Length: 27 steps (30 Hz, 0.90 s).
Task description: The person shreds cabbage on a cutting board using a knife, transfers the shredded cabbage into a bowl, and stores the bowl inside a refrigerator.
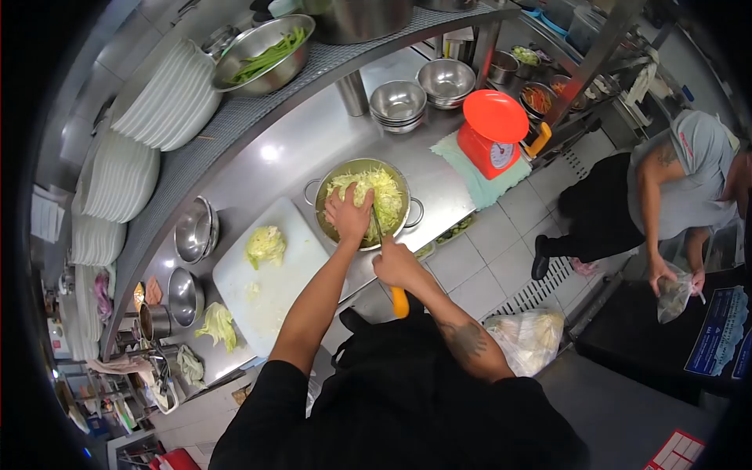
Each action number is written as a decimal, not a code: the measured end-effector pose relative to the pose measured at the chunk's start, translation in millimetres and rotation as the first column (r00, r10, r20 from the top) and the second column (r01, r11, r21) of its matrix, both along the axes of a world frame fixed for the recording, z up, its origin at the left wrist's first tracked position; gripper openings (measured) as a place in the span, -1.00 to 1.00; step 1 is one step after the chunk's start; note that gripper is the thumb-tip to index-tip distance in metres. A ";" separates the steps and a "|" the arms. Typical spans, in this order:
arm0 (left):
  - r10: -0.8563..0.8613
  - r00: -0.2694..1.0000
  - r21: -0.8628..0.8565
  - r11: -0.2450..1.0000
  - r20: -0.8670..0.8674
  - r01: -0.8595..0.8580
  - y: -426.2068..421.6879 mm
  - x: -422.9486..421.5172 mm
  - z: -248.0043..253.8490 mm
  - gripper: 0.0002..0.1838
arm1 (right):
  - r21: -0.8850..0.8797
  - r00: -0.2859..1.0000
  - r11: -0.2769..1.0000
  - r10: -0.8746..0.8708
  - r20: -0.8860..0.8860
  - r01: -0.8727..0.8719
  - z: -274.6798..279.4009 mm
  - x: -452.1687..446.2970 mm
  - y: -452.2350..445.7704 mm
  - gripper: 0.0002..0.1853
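Note:
A two-handled metal pot (pixel 409 188) full of shredded cabbage (pixel 380 190) stands on the steel counter. My left hand (pixel 348 213) rests on the shreds, fingers spread. Closed around the yellow handle of a knife (pixel 400 302), my right hand (pixel 397 265) is just outside the pot's near rim. The blade points into the shreds beside my left hand. Left of the pot lies a white cutting board (pixel 294 270), bearing a cut piece of cabbage (pixel 265 247) and small scraps. A loose cabbage leaf (pixel 218 326) lies at the board's left edge.
A red kitchen scale (pixel 495 125) stands on a green cloth (pixel 470 168) to the right. Metal bowls (pixel 398 102) are stacked behind the pot. Above the counter, a shelf (pixel 235 117) carries plates (pixel 168 94) and a bowl of green beans (pixel 266 55). At right, another person (pixel 674 180) handles a plastic bag.

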<state>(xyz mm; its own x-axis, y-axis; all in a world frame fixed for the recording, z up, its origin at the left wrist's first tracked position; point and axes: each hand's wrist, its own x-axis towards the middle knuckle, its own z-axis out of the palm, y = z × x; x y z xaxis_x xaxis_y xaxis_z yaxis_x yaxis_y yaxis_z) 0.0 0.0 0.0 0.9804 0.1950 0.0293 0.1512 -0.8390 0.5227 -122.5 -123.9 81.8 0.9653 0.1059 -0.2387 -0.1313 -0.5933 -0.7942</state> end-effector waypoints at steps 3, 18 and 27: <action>-0.122 0.991 0.051 0.992 0.055 0.119 -9.6 -12.7 -2.4 -0.37 | 0.146 0.949 0.988 -0.008 -0.315 0.057 40.0 -27.0 -54.4 -0.56; -0.571 0.798 0.457 0.668 -0.190 0.587 -14.8 -9.2 16.7 -0.35 | 0.198 0.945 0.957 -0.151 -0.290 0.213 43.2 -24.2 -71.0 -0.83; -0.436 0.790 0.062 0.888 0.431 0.456 60.1 -47.9 71.7 -0.49 | 0.298 0.958 0.924 -0.175 -0.225 0.239 40.7 -29.3 -72.2 -0.88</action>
